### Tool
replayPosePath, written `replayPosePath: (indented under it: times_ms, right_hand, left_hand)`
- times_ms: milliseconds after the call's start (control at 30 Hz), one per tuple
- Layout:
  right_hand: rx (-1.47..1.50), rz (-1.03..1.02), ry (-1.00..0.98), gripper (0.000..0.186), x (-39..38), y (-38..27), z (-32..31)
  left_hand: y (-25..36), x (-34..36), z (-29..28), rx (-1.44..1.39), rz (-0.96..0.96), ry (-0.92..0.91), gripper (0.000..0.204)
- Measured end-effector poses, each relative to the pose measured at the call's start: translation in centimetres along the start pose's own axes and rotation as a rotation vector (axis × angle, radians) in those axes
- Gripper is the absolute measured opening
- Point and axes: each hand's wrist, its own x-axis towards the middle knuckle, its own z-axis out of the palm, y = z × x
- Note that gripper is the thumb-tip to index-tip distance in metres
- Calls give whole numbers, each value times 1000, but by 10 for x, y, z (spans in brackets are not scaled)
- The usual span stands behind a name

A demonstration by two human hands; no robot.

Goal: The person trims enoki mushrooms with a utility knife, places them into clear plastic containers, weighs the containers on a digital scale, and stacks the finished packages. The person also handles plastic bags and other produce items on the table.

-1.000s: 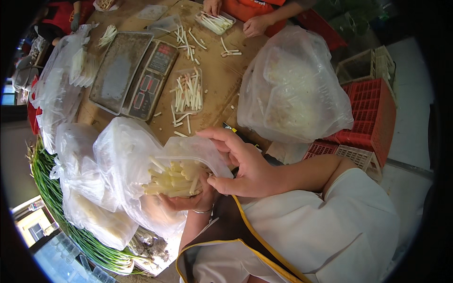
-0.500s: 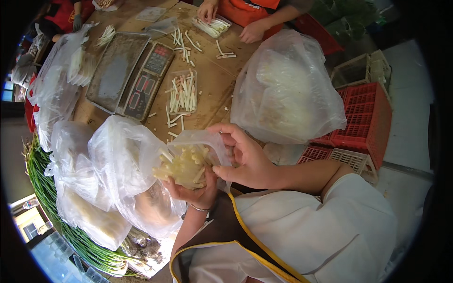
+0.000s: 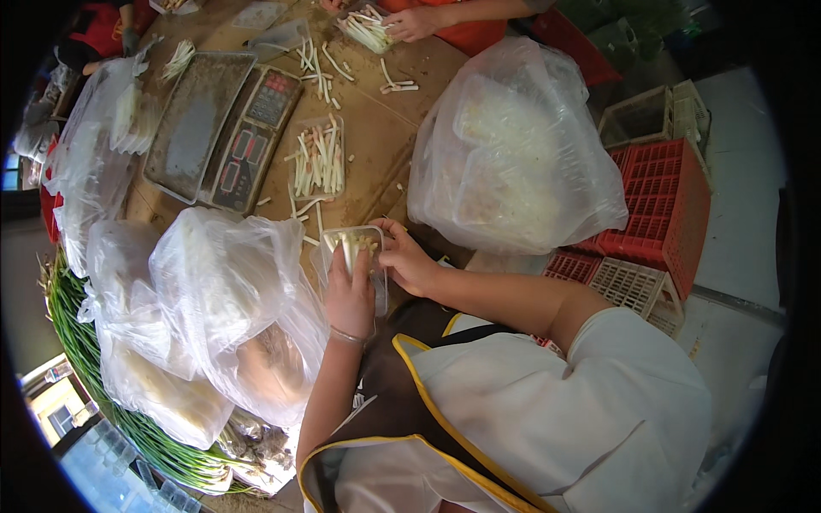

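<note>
Close in front of my body I hold a clear plastic tray (image 3: 381, 295) with cut white stalk pieces (image 3: 351, 243) in its far end. The fingers of my left hand (image 3: 351, 299) reach into it and close around the stalks; their tips are partly hidden. My right hand (image 3: 410, 263) grips the tray's right rim, thumb and fingers at the upper corner. On the table just beyond, a second clear tray (image 3: 343, 141) is filled with similar stalks, and a few loose pieces (image 3: 310, 209) lie at its near edge.
Left of the trays stands a digital scale (image 3: 231, 128). Bulging plastic bags (image 3: 231, 291) crowd the left side beside long green stalks (image 3: 85, 368). A large filled bag (image 3: 517, 154) sits at right, near red crates (image 3: 658, 201). Across the table, a co-worker's hand (image 3: 415, 24) handles stalks.
My left hand has gone from cupping the stalks underneath to reaching into the tray from above. The tray now lies flatter, and my right hand has shifted lower along its rim.
</note>
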Motion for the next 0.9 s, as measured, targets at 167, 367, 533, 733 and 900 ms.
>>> replayPosePath:
  times_ms: [167, 367, 533, 733, 900]
  right_hand:
    - [-2, 24, 54, 59, 9, 16, -24]
    - [-212, 1, 99, 49, 4, 10, -28]
    - [-417, -100, 190, 44, 0, 11, -23]
    - [-1057, -442, 209, 42, 4, 19, -31]
    - [-1285, -589, 182, 41, 1, 18, -25]
  left_hand:
    - [0, -3, 16, 73, 102, -96, 57]
    - [1, -6, 26, 97, 162, -128, 56]
    - [4, -6, 19, 129, 211, -174, 48]
    - [2, -11, 18, 82, 288, -201, 42]
    - [10, -3, 0, -129, 273, -196, 42]
